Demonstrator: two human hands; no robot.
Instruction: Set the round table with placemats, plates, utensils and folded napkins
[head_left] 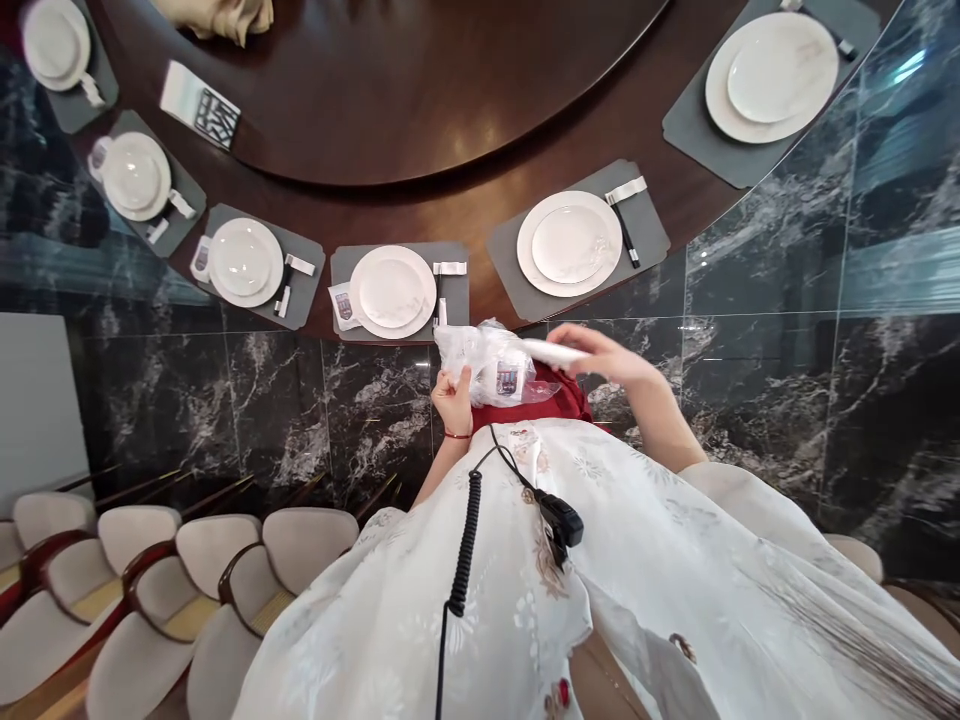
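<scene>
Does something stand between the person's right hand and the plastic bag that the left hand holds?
Only the white item that the right hand itself holds, pointing toward the plastic bag in the left hand. I see nothing else between them.

A glossy dark-brown table [420,215] curves across the frame's upper half, bearing a round brown turntable [435,90] at top centre. Six grey mats [457,308] lie along its rim, from upper left, dipping to just above mid-frame, to upper right. A white card [182,92] sits by the turntable's edge, upper left.
</scene>
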